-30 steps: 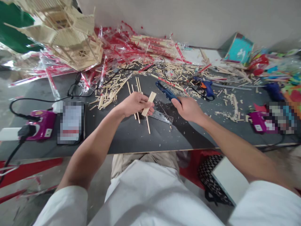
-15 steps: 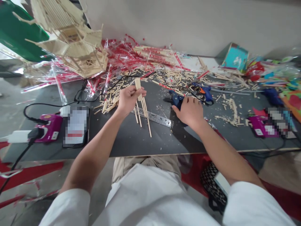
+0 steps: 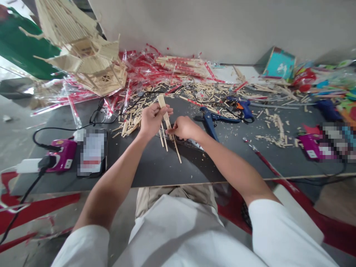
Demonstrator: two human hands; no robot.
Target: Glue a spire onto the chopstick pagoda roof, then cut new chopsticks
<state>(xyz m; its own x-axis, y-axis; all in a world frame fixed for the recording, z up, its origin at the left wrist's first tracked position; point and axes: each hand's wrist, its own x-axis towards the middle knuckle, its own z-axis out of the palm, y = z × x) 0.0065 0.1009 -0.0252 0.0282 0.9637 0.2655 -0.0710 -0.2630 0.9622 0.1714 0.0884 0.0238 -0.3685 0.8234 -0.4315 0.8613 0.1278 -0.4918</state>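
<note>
The left hand (image 3: 152,120) pinches a bundle of thin wooden sticks (image 3: 166,115), held tilted above the dark table (image 3: 155,172). The right hand (image 3: 183,128) reaches across, fingers seemingly pressed to the bundle's lower part, over a ruler (image 3: 191,142), near blue-handled cutters (image 3: 209,124).

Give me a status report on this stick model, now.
Done: the tiered stick pavilion looks largely built, its roofs in place, with torn red-printed wrappers heaped behind it. In hand: the left hand holds a bundle of thin wooden sticks, and the right hand's fingers touch them. Left: short cut sticks lie loose beside the blue glue gun, so some work probably remains.
</note>
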